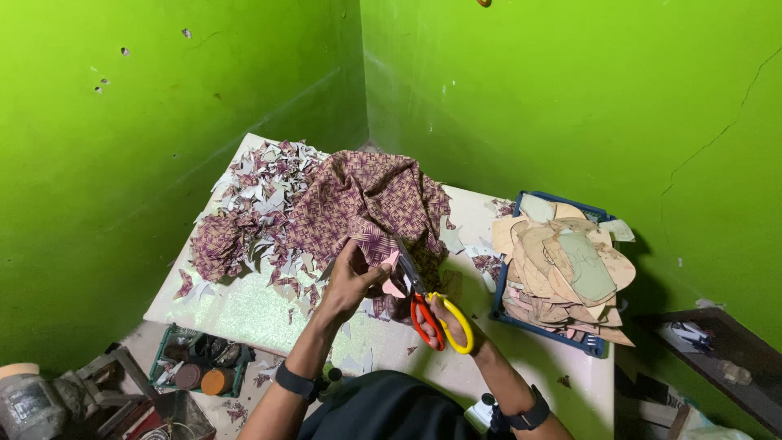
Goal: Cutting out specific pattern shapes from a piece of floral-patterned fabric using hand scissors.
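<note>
My left hand (350,281) pinches the near edge of a maroon-and-cream patterned cloth (366,200) heaped on the white table (244,314). A small pink piece (393,287) shows just beside its fingers. My right hand (444,318) is shut on scissors (423,305) with one red and one yellow handle loop. Their blades point up and left into the cloth edge, next to my left fingers. Both wrists wear dark bands.
Cut cloth scraps (257,183) litter the table's far left. A blue tray (590,346) at the right holds a stack of tan sole-shaped cutouts (562,269). A green crate of jars (199,371) sits below left. Green walls close the corner. A dark shelf (725,350) stands at the right.
</note>
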